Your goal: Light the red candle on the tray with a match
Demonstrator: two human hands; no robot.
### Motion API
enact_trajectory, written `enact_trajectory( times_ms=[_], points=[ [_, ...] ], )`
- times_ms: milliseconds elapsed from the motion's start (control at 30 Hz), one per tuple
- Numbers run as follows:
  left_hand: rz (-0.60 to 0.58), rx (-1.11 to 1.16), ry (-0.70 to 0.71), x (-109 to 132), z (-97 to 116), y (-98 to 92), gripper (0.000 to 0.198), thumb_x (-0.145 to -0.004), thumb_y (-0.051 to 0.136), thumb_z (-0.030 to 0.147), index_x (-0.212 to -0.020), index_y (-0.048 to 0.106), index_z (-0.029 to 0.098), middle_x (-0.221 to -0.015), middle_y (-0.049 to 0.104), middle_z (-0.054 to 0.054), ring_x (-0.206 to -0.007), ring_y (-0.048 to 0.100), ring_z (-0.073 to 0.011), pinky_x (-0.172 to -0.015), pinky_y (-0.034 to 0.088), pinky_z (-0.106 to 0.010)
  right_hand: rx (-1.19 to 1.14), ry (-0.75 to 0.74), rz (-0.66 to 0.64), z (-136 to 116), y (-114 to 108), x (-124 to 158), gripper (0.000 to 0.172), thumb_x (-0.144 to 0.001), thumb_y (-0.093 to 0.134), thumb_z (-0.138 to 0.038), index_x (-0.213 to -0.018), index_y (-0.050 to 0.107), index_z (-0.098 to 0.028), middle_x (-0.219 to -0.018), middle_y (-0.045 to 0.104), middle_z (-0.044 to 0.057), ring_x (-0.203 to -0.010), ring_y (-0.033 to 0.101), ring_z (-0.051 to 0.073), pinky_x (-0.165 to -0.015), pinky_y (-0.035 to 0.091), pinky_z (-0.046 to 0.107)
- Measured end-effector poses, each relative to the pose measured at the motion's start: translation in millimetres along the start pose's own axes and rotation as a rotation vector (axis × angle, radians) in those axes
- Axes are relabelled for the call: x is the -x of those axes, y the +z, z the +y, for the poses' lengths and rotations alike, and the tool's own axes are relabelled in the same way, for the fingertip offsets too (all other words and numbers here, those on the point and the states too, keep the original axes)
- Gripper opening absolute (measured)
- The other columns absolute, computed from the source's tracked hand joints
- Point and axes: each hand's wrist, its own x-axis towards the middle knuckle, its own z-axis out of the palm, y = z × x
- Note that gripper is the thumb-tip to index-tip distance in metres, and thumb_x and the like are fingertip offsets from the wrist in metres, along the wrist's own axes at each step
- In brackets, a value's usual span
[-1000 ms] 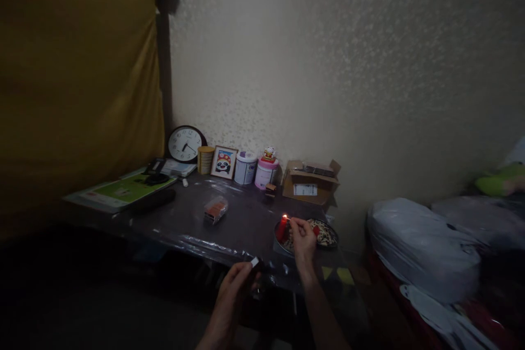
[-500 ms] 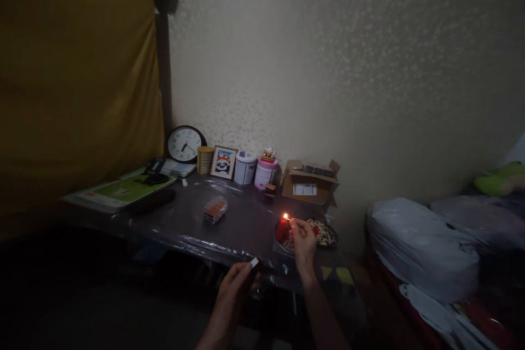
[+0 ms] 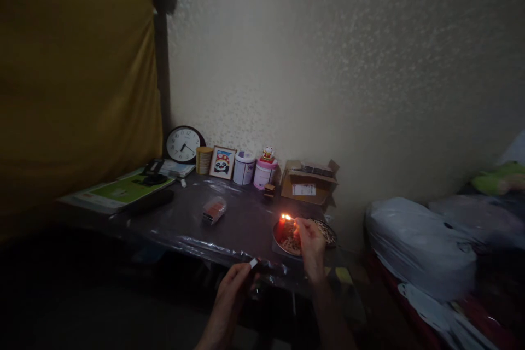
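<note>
Pinched in the fingers of my right hand (image 3: 310,240) is a burning match (image 3: 292,219), its flame just right of a red candle (image 3: 283,227). The candle stands upright at the left side of a round plate (image 3: 275,243) strewn with matchsticks, and a flame shows at its top. My left hand (image 3: 234,281) is closed around a small matchbox (image 3: 253,263) with a white end, near the table's front edge. Behind my right hand, a second dish of matchsticks (image 3: 327,231) is partly covered.
A clear-wrapped reddish pack (image 3: 214,210) lies on the dark plastic-covered table (image 3: 241,224). Along the wall stand a clock (image 3: 185,144), a panda picture (image 3: 222,163), several tins and an open cardboard box (image 3: 305,188). White bags (image 3: 418,246) lie to the right.
My right hand has moved slightly right, drawing the match away from the candle. Two flames now show side by side where one showed before. My left hand stays nearly still.
</note>
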Motion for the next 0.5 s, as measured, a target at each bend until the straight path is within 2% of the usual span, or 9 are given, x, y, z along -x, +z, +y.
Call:
enact_trajectory(
  times_ms=[133,200,233,300,400,500],
  points=[
    [0.024,0.001,-0.024,1.8,2.3,1.7,0.029,-0.059,0.075,0.040,-0.074,0.065,0.017,-0.080,0.067,-0.002,-0.080,0.062,-0.0158,-0.073,0.045,-0.025,-0.164,0.013,-0.071,-41.1,-34.2,-4.0,0.029,-0.066,0.067,-0.043,-0.072,0.059,-0.016,-0.057,0.051,-0.003,-0.048,0.043,0.008,-0.043,0.035,0.020],
    [0.040,-0.010,-0.037,0.6,1.1,0.4,0.030,-0.058,0.076,0.040,-0.074,0.065,0.017,-0.081,0.068,-0.002,-0.080,0.062,-0.0166,-0.074,0.045,-0.027,-0.287,-0.033,-0.098,-50.9,-58.6,-10.2,0.031,-0.063,0.069,-0.046,-0.070,0.056,-0.018,-0.062,0.049,-0.004,-0.048,0.040,0.006,-0.045,0.036,0.018],
    [0.041,-0.014,-0.041,-0.2,0.2,-0.5,0.030,-0.058,0.076,0.040,-0.074,0.064,0.017,-0.081,0.068,-0.002,-0.080,0.062,-0.0169,-0.075,0.045,-0.028,-0.269,-0.038,-0.110,-50.4,-71.5,-14.0,0.034,-0.063,0.066,-0.050,-0.067,0.054,-0.019,-0.062,0.048,-0.005,-0.046,0.037,0.005,-0.044,0.034,0.018],
    [0.036,-0.019,-0.046,-1.5,-2.1,-2.4,0.030,-0.058,0.076,0.040,-0.074,0.064,0.017,-0.081,0.068,-0.002,-0.081,0.062,-0.0170,-0.076,0.044,-0.028,-0.002,-0.029,-0.082,-39.8,-96.7,-21.4,0.039,-0.066,0.056,-0.058,-0.065,0.056,-0.020,-0.060,0.048,-0.004,-0.045,0.037,0.007,-0.042,0.035,0.020],
    [0.035,-0.026,-0.058,-2.7,-4.8,-3.9,0.031,-0.058,0.075,0.041,-0.075,0.064,0.017,-0.080,0.068,-0.002,-0.083,0.062,-0.0176,-0.075,0.044,-0.027,0.159,-0.001,-0.015,-13.5,-128.5,-29.3,0.027,-0.049,0.074,-0.040,-0.058,0.060,-0.018,-0.060,0.056,0.000,-0.054,0.048,0.012,-0.047,0.039,0.022],
    [0.014,-0.043,-0.059,-2.9,-5.9,-3.8,0.031,-0.061,0.073,0.043,-0.077,0.065,0.018,-0.081,0.068,-0.003,-0.084,0.061,-0.0180,-0.075,0.044,-0.027,0.171,-0.009,0.131,5.9,-148.6,-34.5,0.030,-0.053,0.072,-0.042,-0.068,0.065,-0.017,-0.063,0.062,0.002,-0.057,0.054,0.015,-0.050,0.043,0.024]
  ],
)
